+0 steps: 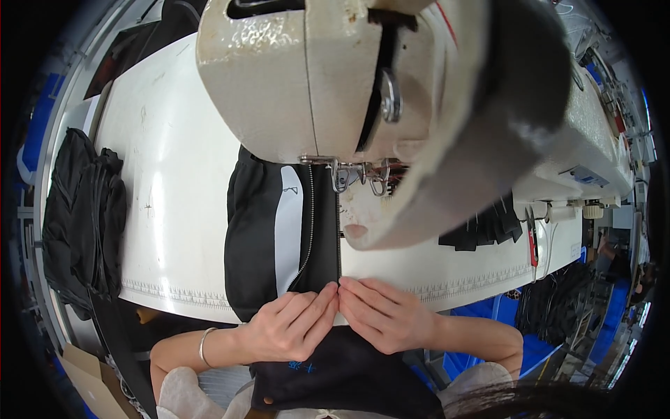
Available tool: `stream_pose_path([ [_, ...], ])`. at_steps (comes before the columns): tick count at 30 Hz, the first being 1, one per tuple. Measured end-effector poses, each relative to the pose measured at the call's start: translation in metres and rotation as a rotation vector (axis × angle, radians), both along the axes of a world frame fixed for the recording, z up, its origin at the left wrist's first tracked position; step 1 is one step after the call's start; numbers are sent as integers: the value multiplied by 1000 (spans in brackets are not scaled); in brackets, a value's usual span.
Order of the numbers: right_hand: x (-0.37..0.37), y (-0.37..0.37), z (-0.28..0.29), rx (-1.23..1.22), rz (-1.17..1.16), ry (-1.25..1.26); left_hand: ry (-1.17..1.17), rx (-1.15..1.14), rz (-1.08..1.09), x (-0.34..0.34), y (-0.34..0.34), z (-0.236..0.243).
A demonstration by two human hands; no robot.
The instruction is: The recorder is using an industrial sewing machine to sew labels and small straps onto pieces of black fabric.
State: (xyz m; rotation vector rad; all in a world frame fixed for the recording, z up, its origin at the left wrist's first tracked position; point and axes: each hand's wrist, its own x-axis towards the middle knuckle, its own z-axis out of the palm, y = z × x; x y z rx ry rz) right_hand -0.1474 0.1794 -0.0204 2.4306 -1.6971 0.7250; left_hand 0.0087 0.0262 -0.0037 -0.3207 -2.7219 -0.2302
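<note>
A black fabric piece (250, 230) lies under the head of a sewing machine (262, 91) and reaches the table's front edge. Along it run a white strip (287, 223) with a small pen mark and a metal zipper (311, 227), whose lower end curves left. At the fabric's near right edge my left hand (293, 325) is closed in a pinch. Fingertip to fingertip with it, my right hand (384, 315) pinches the same edge. Exactly what sits between the fingertips is hidden. The fabric's far end disappears beneath the machine, near the metal thread guides (342, 174).
Folded black fabric (84, 216) is piled at the table's left end. To the right, black pieces (481, 227) lie beside red-handled snips (533, 241). Printed ruler marks (174, 297) follow the white table's front edge. Blue bins (534, 349) and a cardboard box (94, 380) stand below.
</note>
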Motion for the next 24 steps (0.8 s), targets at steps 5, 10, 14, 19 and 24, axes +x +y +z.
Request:
stream_pose_path([
  [5, -11, -6, 8, 68, 26, 81, -22, 55, -23, -13, -12, 2],
  [10, -31, -35, -5, 25, -28, -160, 28, 99, -54, -36, -42, 0],
  [14, -52, -50, -3, 115, -32, -68, 130, 214, -77, -60, -66, -14],
  [19, -58, -72, -34, 6, -71, -131, -25, 179, 13, -61, -83, -25],
  [24, -62, -82, -43, -249, -84, 44, -428, 462, 329, -51, -88, 1],
])
